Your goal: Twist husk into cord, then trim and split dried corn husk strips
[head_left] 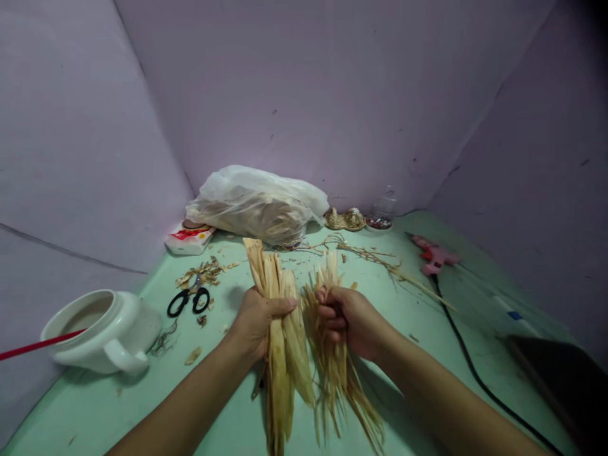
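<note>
My left hand is closed round a bundle of dried corn husks, broad pale-yellow leaves whose cut ends stick up past the thumb. Close beside it, my right hand grips a second bunch, shredded husk strips that fan out thinly below the fist. The two bundles hang side by side over the table, nearly touching. Left of my hands, black-handled scissors lie among husk scraps.
A white plastic bag of dried material lies against the wall. At left are a white pot on its side and a red-and-white box. A pink glue gun with a black cord and a dark flat object are at right. Dry stems lie behind.
</note>
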### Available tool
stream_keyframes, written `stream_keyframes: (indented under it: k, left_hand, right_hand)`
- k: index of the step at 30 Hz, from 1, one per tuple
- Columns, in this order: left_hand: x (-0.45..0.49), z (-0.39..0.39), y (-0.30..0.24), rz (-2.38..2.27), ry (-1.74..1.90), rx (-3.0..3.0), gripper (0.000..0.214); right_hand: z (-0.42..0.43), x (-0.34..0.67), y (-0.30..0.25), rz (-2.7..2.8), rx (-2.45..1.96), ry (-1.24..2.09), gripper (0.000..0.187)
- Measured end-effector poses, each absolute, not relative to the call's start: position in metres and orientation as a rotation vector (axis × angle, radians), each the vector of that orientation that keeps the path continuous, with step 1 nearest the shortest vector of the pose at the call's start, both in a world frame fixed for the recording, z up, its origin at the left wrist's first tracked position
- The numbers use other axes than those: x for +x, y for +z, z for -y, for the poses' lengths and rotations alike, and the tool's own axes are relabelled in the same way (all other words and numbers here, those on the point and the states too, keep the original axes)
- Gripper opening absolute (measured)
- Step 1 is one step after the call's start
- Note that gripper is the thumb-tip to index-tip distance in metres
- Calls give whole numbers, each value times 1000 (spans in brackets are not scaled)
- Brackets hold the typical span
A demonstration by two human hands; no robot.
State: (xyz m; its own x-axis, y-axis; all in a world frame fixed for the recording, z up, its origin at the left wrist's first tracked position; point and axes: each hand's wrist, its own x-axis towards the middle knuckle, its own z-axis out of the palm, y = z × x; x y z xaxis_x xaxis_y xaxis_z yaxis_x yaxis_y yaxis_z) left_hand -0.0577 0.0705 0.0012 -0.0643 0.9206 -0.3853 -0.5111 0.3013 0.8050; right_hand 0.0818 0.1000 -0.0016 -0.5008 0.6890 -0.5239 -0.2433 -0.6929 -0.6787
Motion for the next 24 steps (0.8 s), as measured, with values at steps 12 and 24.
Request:
stream_keyframes:
  k: [12, 24]
  left_hand:
    - [-53, -67, 0, -1058, 1257, 567, 36]
    - [-53, -66, -4, -1108, 1270, 676, 31]
  right_hand:
    - [-84, 72, 1, 1008, -1172, 1966, 26]
    - [-83, 72, -3, 1106, -1050, 1906, 20]
